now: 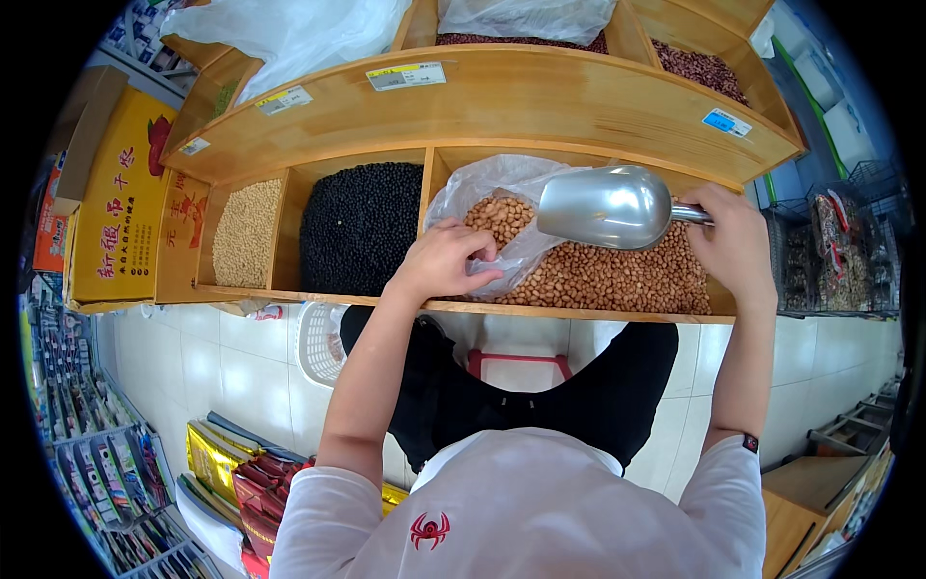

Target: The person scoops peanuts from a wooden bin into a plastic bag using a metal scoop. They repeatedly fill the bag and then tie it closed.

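Note:
My right hand (pixel 734 242) grips the handle of a metal scoop (pixel 615 206), which is tipped with its rounded underside up. The scoop's mouth points left, over a clear plastic bag (pixel 485 181). Inside that bag lies a heap of peanuts (pixel 499 217). With thumb and fingers my left hand (pixel 452 260) holds the near edge of the bag. The bag rests in a wooden compartment on more loose peanuts (pixel 615 279). Whether any peanuts remain under the scoop is hidden.
Black beans (pixel 362 228) fill the compartment to the left, with pale yellow beans (pixel 247 235) beyond. A raised wooden board (pixel 550 98) with price tags stands behind. Dark red beans (pixel 698 69) lie in the upper tier. A white plastic basket (pixel 315 344) is on the floor.

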{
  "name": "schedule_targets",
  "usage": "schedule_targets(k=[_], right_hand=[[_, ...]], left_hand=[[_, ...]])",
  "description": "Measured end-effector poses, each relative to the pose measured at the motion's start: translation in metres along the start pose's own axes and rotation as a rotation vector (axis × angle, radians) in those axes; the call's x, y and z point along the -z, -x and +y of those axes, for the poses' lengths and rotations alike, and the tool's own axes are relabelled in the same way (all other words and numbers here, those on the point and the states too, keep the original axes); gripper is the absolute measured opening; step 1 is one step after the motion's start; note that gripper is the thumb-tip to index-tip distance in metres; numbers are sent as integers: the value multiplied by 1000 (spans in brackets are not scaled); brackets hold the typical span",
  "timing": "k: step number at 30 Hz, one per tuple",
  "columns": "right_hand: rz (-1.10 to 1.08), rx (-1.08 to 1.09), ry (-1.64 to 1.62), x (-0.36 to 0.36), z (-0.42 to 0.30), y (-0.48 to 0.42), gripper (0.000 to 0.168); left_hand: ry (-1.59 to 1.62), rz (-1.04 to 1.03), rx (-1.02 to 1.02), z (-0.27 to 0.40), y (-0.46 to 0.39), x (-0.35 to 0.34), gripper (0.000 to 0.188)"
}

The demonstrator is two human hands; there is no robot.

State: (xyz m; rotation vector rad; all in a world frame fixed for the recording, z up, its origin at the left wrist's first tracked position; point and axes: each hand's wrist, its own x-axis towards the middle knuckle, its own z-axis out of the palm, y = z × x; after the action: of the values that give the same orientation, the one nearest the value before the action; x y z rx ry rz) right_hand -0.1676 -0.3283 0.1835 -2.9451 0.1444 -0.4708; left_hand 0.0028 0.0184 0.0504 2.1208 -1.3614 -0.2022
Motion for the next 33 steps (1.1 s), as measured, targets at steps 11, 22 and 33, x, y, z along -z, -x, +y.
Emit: schedule_targets(k=[11, 22, 33], right_hand=[[-57, -312, 2, 2, 95, 34, 18], [21, 34, 320, -66, 93, 22, 17], [-110, -93, 79, -137, 125, 15, 31]], left_hand=[[-9, -24, 10, 0, -1, -1, 25], [-25, -11, 8, -1, -1, -2, 25], [-25, 3, -1, -1, -1, -2, 25]])
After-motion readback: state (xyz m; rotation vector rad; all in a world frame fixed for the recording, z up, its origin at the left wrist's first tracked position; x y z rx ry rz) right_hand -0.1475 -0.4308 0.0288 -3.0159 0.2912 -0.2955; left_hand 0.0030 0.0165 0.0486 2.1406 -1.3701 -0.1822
